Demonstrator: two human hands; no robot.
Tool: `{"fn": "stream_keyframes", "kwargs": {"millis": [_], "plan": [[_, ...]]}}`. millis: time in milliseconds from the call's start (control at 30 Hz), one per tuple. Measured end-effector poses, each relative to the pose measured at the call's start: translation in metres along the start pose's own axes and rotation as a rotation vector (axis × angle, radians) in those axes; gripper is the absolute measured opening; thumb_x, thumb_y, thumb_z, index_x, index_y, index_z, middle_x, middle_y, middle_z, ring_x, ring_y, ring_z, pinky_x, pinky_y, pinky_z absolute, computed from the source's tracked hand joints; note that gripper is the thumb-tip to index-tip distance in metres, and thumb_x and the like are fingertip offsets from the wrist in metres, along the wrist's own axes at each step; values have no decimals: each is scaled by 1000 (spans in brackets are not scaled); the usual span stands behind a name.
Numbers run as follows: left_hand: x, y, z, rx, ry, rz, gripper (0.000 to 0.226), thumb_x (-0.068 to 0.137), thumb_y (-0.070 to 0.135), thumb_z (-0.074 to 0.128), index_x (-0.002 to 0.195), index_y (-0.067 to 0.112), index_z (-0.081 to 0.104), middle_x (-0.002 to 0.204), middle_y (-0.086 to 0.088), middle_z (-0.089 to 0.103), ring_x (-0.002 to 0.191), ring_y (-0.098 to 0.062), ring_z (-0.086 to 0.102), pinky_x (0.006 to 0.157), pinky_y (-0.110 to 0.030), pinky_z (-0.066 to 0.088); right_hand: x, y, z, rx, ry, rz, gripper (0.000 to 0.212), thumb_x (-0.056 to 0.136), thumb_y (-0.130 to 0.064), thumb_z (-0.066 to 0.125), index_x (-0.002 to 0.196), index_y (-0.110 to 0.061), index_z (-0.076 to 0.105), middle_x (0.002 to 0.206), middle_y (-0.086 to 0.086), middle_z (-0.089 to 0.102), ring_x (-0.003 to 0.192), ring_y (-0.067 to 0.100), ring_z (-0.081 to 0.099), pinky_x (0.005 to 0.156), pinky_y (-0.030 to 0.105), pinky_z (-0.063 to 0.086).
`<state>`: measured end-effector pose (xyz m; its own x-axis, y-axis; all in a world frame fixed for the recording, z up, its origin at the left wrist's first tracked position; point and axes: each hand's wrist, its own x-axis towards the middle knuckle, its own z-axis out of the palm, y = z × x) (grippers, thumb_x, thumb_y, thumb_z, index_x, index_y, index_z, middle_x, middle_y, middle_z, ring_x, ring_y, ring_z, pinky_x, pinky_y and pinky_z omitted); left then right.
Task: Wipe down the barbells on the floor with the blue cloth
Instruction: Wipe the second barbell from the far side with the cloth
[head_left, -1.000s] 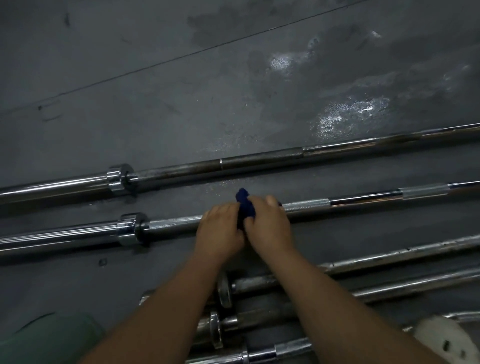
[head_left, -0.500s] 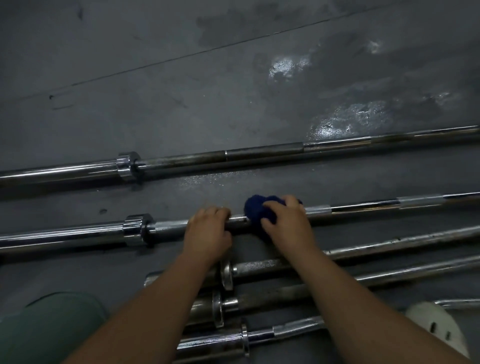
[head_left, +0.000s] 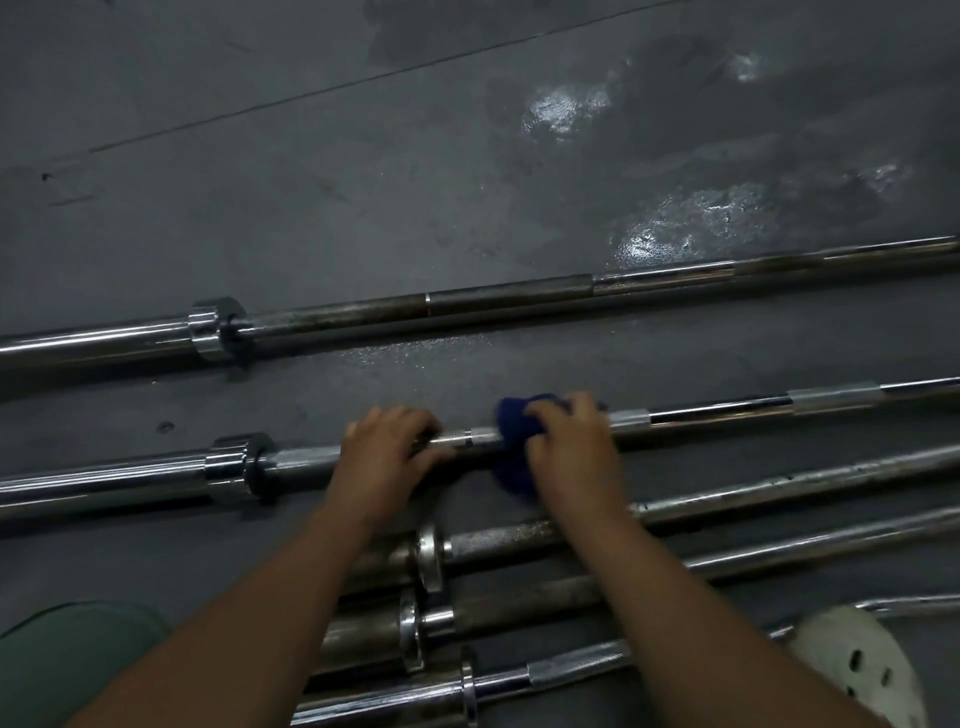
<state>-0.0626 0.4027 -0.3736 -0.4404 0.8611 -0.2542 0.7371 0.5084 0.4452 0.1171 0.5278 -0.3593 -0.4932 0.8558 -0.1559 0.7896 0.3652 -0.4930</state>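
The blue cloth (head_left: 511, 434) is bunched round the shaft of a barbell (head_left: 727, 414) lying on the dark floor (head_left: 363, 208), and is held there by the right hand (head_left: 571, 457), whose grip is curled over cloth and bar. The same shaft is clasped by the left hand (head_left: 384, 457), its grip closed round the bar between the cloth and the collar (head_left: 239, 465). Another bar (head_left: 509, 301) is laid farther off.

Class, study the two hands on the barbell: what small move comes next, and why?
Probably slide the right hand and blue cloth rightward along the barbell: the cloth wraps its shaft, the left hand steadies it, and more shaft extends right.
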Motion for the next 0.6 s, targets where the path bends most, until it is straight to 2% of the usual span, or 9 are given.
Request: {"fn": "stream_keyframes", "kwargs": {"millis": [67,133,200,267,333,433,500,567,600], "plan": [[8,-1,3,-10,85,-23,23,88,49,66,100,30,68,98,9,65,93,-19,55,80,-37,40,17,32,-18,29,133,229,32,83,-10,59,112,-19,67,122,12,47,106,34,51,93,39,45],[15,4,8,0,171,-72,20,91,44,64,100,26,69,98,5,68,91,-23,58,81,-38,42,27,36,-25,241,224,524,30,88,-11,57,116,-21,59,129,8,42,105,29,54,93,37,47],[19,9,13,42,218,-85,28,95,45,53,102,22,68,98,-1,69,89,-29,59,83,-40,42,38,12,-12,729,330,855,32,89,-6,55,118,-21,53,118,9,54,85,23,60,77,32,53],[23,12,17,77,231,-62,36,93,45,45,107,19,66,100,-5,68,92,-31,57,88,-42,41,47,-28,12,1255,312,1073,38,86,4,50,115,-20,49,94,10,58,63,18,58,59,29,51],[27,8,17,96,229,-38,39,89,41,43,112,16,64,106,-8,66,97,-32,56,93,-44,40,46,-57,37,1521,160,1139,46,83,11,45,119,-18,48,95,13,59,64,19,59,55,30,48],[35,4,9,81,204,-29,49,81,34,38,116,13,66,110,-9,67,101,-32,59,98,-44,40,46,-45,25,1595,-23,1141,37,84,16,39,110,-3,55,95,16,58,72,21,59,49,27,51],[39,7,5,46,199,-48,54,77,33,35,115,14,68,110,-7,69,102,-31,60,98,-42,39,60,-14,4,1648,119,1195,27,87,14,34,85,-7,52,85,12,52,70,17,52,59,23,51],[39,14,3,6,213,-118,55,73,34,34,111,16,69,108,-5,69,101,-30,59,98,-39,37,65,-4,-8,1644,272,1251,26,90,9,36,80,-12,47,84,7,49,71,13,48,72,25,46],[38,18,4,-15,224,-164,53,72,34,34,109,17,70,106,-5,69,100,-30,59,97,-39,37,61,-12,-6,1668,263,1250,25,91,8,37,82,-13,47,83,6,49,72,12,48,72,25,44]]}}
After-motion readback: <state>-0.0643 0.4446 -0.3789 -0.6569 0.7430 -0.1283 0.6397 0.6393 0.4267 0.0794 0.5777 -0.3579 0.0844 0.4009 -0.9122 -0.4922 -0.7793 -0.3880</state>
